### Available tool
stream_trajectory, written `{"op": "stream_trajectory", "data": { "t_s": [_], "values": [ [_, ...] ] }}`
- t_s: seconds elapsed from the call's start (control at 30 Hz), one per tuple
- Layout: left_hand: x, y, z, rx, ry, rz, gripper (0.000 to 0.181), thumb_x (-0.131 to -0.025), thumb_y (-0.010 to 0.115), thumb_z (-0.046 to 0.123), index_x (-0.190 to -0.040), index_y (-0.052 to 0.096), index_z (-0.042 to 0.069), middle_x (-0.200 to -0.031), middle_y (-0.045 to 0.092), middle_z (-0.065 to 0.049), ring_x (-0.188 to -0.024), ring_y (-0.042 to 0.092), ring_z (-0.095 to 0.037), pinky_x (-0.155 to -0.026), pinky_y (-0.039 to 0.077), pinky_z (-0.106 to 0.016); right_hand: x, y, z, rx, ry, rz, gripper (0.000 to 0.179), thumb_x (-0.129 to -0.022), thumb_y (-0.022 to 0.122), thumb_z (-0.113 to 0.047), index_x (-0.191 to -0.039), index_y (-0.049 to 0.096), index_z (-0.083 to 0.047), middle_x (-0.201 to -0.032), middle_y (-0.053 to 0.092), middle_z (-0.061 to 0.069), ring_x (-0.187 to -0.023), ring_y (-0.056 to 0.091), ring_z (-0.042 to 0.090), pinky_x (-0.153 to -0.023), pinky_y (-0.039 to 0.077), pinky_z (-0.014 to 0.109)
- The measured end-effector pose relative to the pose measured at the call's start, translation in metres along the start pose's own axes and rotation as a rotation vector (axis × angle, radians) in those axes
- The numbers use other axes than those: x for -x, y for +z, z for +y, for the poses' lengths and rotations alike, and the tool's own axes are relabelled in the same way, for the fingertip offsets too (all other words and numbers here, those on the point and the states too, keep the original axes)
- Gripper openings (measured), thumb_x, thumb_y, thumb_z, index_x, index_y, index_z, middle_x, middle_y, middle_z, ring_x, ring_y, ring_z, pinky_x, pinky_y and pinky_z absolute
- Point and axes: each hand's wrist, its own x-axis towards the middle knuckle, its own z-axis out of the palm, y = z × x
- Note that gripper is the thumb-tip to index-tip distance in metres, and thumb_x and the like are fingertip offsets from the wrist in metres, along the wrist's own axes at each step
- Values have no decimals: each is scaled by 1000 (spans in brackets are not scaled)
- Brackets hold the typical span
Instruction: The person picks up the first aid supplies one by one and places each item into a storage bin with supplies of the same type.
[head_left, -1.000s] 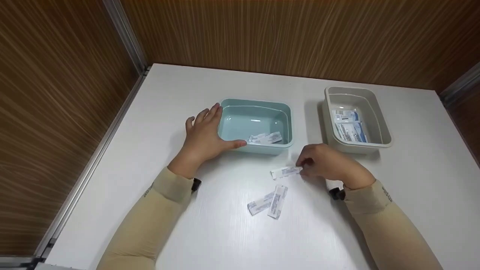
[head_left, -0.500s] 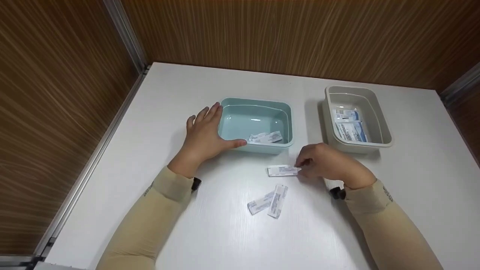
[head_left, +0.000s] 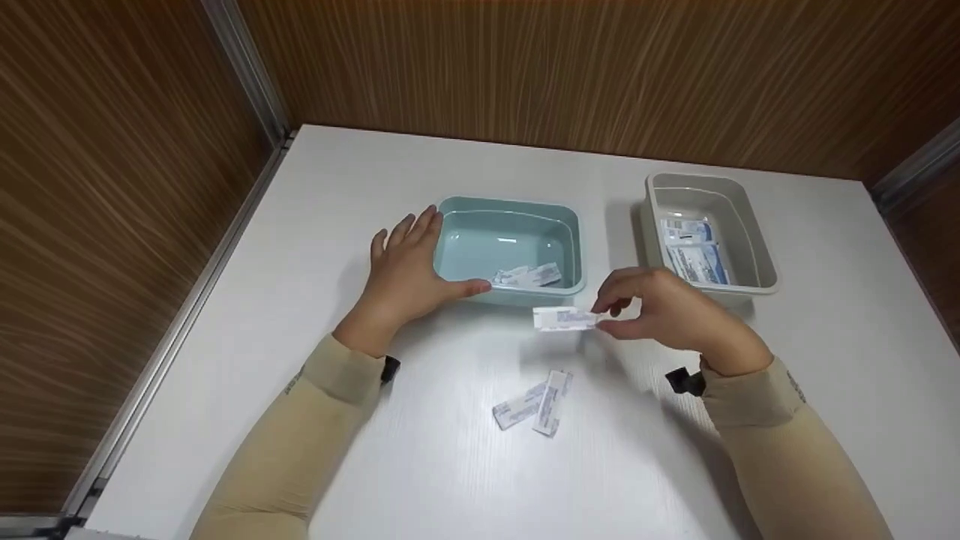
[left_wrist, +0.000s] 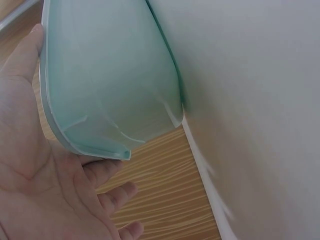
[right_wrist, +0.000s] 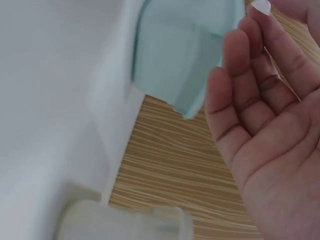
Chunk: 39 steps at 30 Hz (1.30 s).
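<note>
My right hand point(head_left: 664, 311) pinches one end of a white printed bandage packet point(head_left: 564, 319) between thumb and fingers. The packet hangs above the table, just in front of the teal plastic box point(head_left: 510, 206). In the right wrist view only a white tip of the packet point(right_wrist: 261, 6) shows at the fingertips. My left hand point(head_left: 405, 277) rests on the box's left end, fingers spread, its thumb lying on the front rim. Inside the box lie several similar packets point(head_left: 529, 275). Two more packets point(head_left: 551, 403) cross each other on the table.
A beige plastic box point(head_left: 754, 225) stands at the back right, holding several blue-and-white packets point(head_left: 694, 251). The white table point(head_left: 420, 465) meets brown wood-grain panels point(head_left: 540, 67) at the back and left.
My right hand has lifted the bandage packet off the table and moved it up toward the teal box. The left hand stays on the box.
</note>
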Motion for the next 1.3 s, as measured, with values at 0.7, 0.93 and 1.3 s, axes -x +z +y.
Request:
{"op": "stream_trajectory", "data": {
  "t_s": [0.7, 0.93, 1.3],
  "values": [
    [-7, 6, 7, 28, 12, 27, 145, -78, 80, 92, -181, 23, 9, -192, 21, -9, -179, 15, -38, -143, 0, -69, -71, -42, 5, 95, 379, 159, 14, -97, 86, -12, -110, 88, -6, -100, 76, 12, -89, 63, 26, -67, 47, 22],
    [-7, 7, 9, 18, 15, 24, 144, -79, 79, 92, -181, 23, 9, -192, 20, -7, -179, 15, -37, -143, 2, -69, -83, -35, 14, 109, 402, 141, 16, -97, 87, -13, -112, 89, -8, -104, 78, 13, -90, 64, 25, -69, 49, 26],
    [-4, 7, 8, 9, 9, 11, 144, -79, 77, 94, -182, 21, 9, -192, 18, -6, -179, 14, -36, -143, 4, -69, -80, -28, 18, 94, 349, 143, 22, -97, 87, -15, -117, 87, -5, -111, 78, 18, -88, 61, 26, -69, 46, 24]
  ]
}}
